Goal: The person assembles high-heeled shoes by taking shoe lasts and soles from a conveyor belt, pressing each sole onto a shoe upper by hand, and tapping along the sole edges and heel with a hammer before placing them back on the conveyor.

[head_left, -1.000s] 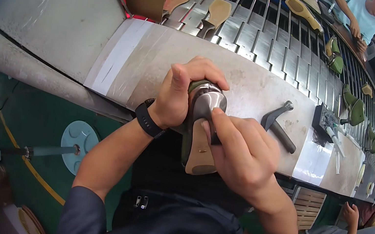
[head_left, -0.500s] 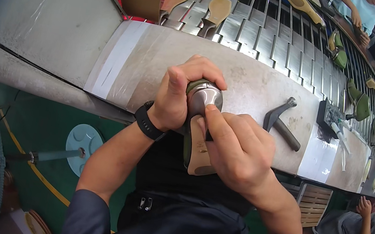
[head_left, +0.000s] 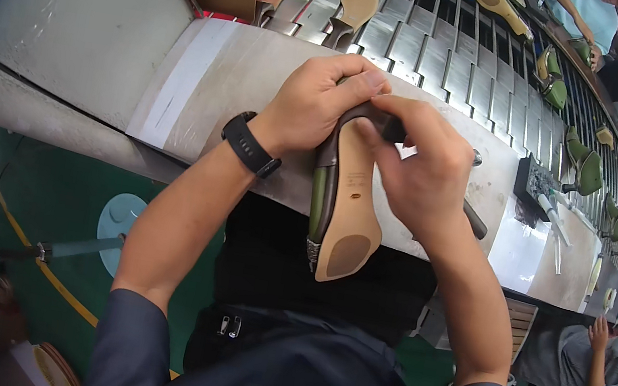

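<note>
A green high-heeled shoe point(head_left: 353, 200) is between my hands over the bench edge, its tan sole facing up and its toe pointing down toward me. My left hand point(head_left: 314, 102), with a black watch point(head_left: 250, 144) at its wrist, is closed around the heel end. Pinched by the fingers of my right hand point(head_left: 429, 168) is the dark heel, which they partly cover. Behind that hand a hammer point(head_left: 474, 220) lies on the bench, with only its handle end and a bit of the head showing.
Beyond the pale bench point(head_left: 245, 60) runs a slatted metal conveyor point(head_left: 409, 58) carrying several shoes. A dark block point(head_left: 535, 182) and white tubes point(head_left: 556, 218) sit to the right. Co-workers point(head_left: 612, 358) are at the far right. A blue stool point(head_left: 118, 222) stands on the floor at left.
The shoe has been tipped so its sole now shows at full length, where its heel end faced me before. Both hands have shifted farther from me, and my right hand has moved onto the heel.
</note>
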Motion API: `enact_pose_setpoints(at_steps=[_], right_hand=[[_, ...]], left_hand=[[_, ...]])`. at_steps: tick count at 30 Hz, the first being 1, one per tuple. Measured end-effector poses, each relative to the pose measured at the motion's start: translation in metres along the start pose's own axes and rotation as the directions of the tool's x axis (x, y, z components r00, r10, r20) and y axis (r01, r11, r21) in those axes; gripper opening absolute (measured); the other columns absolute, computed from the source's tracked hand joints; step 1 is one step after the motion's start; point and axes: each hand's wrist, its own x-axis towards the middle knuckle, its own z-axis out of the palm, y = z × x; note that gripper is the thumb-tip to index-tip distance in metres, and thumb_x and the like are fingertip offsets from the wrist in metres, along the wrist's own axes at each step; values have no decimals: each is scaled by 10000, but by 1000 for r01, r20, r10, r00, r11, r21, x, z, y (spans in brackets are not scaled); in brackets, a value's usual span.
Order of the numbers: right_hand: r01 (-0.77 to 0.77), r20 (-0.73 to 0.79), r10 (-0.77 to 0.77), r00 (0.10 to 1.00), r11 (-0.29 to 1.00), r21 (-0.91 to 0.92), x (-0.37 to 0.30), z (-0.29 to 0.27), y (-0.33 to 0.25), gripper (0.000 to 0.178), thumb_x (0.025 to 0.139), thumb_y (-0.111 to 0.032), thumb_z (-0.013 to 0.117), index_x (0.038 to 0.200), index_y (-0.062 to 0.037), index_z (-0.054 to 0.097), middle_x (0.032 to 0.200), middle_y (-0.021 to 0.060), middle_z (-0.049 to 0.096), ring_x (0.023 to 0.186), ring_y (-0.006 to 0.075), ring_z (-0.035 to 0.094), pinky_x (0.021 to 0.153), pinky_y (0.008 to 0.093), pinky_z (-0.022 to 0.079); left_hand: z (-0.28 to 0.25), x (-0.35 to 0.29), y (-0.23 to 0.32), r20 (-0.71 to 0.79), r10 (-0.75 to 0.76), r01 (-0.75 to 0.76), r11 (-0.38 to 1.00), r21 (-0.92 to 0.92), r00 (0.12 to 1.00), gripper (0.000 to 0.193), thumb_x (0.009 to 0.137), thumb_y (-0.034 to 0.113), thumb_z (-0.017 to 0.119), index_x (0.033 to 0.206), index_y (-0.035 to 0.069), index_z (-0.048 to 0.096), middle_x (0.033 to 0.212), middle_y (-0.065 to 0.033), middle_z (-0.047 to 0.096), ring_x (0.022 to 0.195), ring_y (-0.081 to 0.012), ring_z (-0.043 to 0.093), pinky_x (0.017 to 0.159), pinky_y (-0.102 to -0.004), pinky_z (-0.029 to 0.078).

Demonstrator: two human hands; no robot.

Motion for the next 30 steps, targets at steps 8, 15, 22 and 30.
enact_pose_setpoints(at_steps=[8, 15, 22, 30], right_hand=[[-821, 537, 634, 557, 518, 241, -19, -18, 5, 372, 951, -332, 826, 869, 5, 691, 729, 12, 684, 605, 66, 606, 521, 255, 483], [-788, 560, 640, 525, 614, 38, 7, -12, 2, 438, 918, -398, 833, 822, 20, 743, 630, -19, 613, 553, 74, 560, 507, 275, 449], [-604, 407, 576, 709, 794, -72, -4, 0, -2, 443, 886, -371, 859, 755, 19, 695, 595, 14, 616, 525, 98, 535, 509, 318, 443], [-673, 392, 644, 657, 735, -78, -20, 3, -15, 541, 864, -407, 884, 624, -13, 602, 543, 80, 614, 488, 138, 574, 497, 319, 463]], left_hand=[[2, 0, -2, -39, -1, 6, 992, 128, 999, 366, 1101, 327, 616, 1092, -15, 746, 953, -37, 729, 895, -91, 656, 803, -258, 526], [1, 1, -12, -52, 4, 5, 986, 168, 999, 382, 1095, 327, 624, 1070, -34, 746, 915, -36, 726, 880, -94, 652, 801, -264, 528], [3, 1, -9, -87, -54, 71, 976, 206, 995, 398, 1080, 340, 635, 1033, -38, 750, 850, -14, 683, 829, -79, 602, 754, -261, 498], [1, -2, -13, -138, -12, 42, 975, 218, 990, 382, 1073, 320, 632, 1010, -34, 761, 870, -35, 721, 836, -92, 618, 768, -261, 499]])
